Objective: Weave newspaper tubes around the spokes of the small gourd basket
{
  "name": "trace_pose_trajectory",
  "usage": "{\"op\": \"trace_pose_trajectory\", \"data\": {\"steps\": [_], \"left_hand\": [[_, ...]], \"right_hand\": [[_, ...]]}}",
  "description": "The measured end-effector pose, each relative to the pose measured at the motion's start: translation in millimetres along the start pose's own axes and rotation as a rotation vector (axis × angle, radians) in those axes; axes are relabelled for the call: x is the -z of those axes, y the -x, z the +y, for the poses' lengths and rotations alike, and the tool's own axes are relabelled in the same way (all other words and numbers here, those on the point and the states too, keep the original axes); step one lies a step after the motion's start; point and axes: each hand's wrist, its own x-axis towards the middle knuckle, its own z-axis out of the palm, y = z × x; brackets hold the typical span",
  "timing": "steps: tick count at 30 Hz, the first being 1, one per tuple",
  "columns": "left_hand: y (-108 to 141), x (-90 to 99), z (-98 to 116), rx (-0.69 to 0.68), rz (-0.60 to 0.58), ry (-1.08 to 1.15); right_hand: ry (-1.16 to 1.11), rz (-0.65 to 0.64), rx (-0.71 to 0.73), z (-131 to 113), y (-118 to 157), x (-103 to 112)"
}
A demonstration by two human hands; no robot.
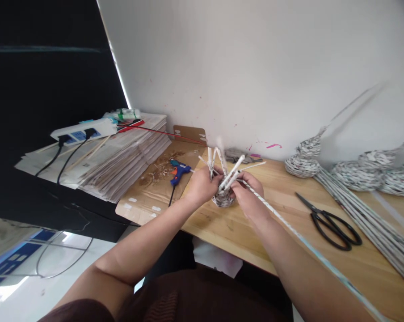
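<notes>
A small woven paper basket (pixel 223 199) stands on the wooden table between my hands, with white rolled-paper stakes (pixel 233 171) poking up from its rim. My left hand (pixel 204 184) is closed on the basket's left side, thumb near the base of the stakes. On the other side my right hand (pixel 247 190) is closed, gripping a long rolled paper strand (pixel 282 219) at the rim. This strand runs over my right forearm to the lower right. My fingertips are partly hidden behind the stakes and the basket.
Black-handled scissors (pixel 329 221) lie right of my hands, beside a bundle of paper rolls (pixel 366 219). Woven gourd shapes (pixel 302 156) stand along the wall. Leftward, a blue glue gun (pixel 179 173) rests on cardboard (pixel 138 208), near stacked newspapers (pixel 135 156) carrying a power strip (pixel 84 130).
</notes>
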Motion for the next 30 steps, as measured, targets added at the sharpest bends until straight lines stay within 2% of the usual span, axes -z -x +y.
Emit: {"op": "trace_pose_trajectory", "data": {"steps": [5, 11, 14, 18, 21, 23, 26, 30], "left_hand": [[-1.1, 5.3, 10.5, -0.021, -0.070, -0.109], [-5.2, -1.1, 8.0, -0.014, -0.091, -0.057], [-3.6, -5.6, 5.3, -0.009, -0.063, 0.020], [2.1, -9.4, 2.9, 0.008, 0.005, 0.135], [6.4, -7.9, 3.8, -0.025, 0.025, 0.111], [8.1, -4.9, 5.5, -0.075, -0.005, 0.068], [8.8, 1.6, 7.7, -0.135, -0.017, -0.008], [8.5, 11.9, 8.6, -0.090, 0.055, -0.080]], "right_hand": [[0.177, 0.009, 0.086, -2.7, 1.4, 4.4], [0.426, 0.031, 0.230, -14.1, -1.0, 13.1], [0.300, 0.114, 0.215, -10.8, -2.4, 9.7], [-0.089, 0.149, -0.050, -1.6, -7.2, 1.6], [-0.223, 0.097, -0.182, -0.9, -9.9, 1.0], [-0.217, 0.026, -0.181, -3.3, -9.3, 3.1], [-0.191, -0.061, -0.092, -7.6, -5.7, 5.6], [-0.168, -0.133, -0.038, -10.1, -1.2, 4.0]]}}
